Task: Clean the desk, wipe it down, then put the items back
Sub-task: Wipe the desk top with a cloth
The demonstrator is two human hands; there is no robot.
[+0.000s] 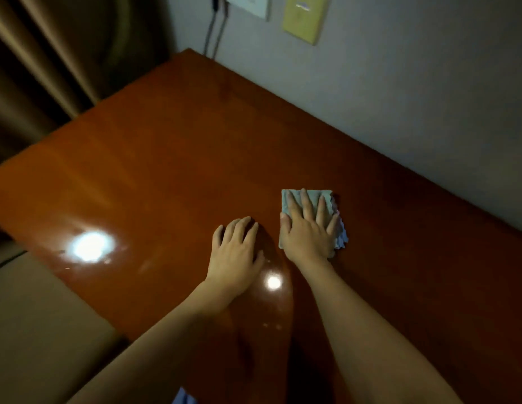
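A glossy reddish-brown wooden desk [172, 158] fills the view. A folded grey-blue cloth [326, 196] lies flat on it, right of centre. My right hand [307, 228] presses flat on the cloth with straight, spread fingers, covering most of it. Just to its left, my left hand [235, 252] rests on the bare desk surface, fingers relaxed and slightly bent, holding nothing. No other items stand on the desk.
A grey wall [414, 91] runs along the desk's far right edge, with a white plate [251, 4], a yellow plate [305, 18] and hanging cables [214, 33]. Brown curtains [49, 53] hang at far left. A beige surface [35, 330] lies below the desk's left edge.
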